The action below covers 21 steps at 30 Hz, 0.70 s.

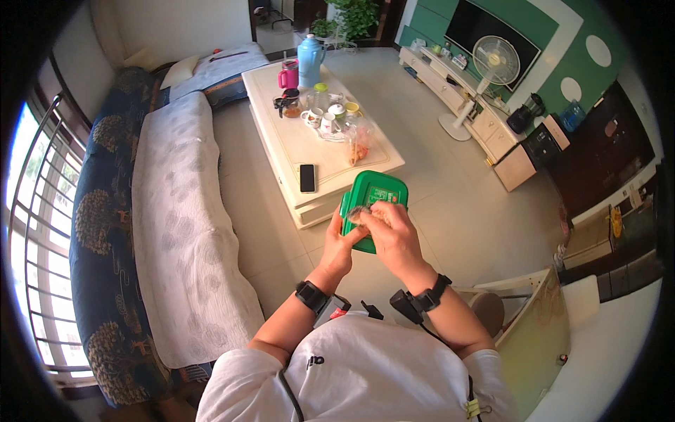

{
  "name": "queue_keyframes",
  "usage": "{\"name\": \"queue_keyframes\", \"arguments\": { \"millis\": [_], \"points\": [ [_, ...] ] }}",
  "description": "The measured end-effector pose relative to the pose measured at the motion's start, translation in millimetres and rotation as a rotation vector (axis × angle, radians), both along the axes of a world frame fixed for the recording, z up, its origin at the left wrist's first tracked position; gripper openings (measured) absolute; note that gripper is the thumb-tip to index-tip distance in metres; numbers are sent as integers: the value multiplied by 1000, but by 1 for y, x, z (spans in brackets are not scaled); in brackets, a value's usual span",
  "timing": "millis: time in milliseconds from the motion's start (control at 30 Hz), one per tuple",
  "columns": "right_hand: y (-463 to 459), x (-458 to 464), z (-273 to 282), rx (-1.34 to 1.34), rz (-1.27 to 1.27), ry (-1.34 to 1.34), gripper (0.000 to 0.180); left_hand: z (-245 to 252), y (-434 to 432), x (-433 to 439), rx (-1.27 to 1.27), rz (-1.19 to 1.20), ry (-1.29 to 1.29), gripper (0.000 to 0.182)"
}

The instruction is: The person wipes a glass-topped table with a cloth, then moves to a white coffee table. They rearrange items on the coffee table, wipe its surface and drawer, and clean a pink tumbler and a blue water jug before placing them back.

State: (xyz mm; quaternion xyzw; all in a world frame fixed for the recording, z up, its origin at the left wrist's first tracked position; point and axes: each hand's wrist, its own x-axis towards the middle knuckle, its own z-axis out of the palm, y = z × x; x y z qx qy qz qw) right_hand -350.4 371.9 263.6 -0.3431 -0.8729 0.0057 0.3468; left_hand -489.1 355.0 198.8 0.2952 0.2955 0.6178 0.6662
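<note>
A green lidded plastic container (377, 184) is held up in front of me, past the near end of the coffee table. My left hand (340, 242) grips it from the left side and below. My right hand (393, 232) is over its lid, with the fingers pinching a small brownish, fuzzy-looking piece of material (360, 213) that lies against the lid. What exactly this piece is cannot be told. The lid bears printed writing. Part of the container is hidden behind both hands.
The cream coffee table (285, 174) holds a smartphone (307, 178), a plastic bag of food (358, 150), cups, a glass teapot (291, 105), a pink mug (288, 75) and a blue thermos (310, 63). A covered sofa (179, 227) runs along the left. A standing fan (464, 116) is at the right.
</note>
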Motion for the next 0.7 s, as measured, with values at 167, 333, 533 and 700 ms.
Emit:
{"name": "queue_keyframes", "arguments": {
  "millis": [167,333,533,700],
  "points": [
    [-2,-7,1,-164,-272,284,18,-6,-8,1,-28,-29,110,76],
    [-17,-16,10,-179,-171,208,18,-23,-7,2,51,10,233,79],
    [-3,-13,1,-173,-307,210,18,-27,-10,-1,82,-28,516,88],
    [-2,-10,-19,-195,-105,24,17,-23,-10,-6,195,149,994,84]
  ]
}}
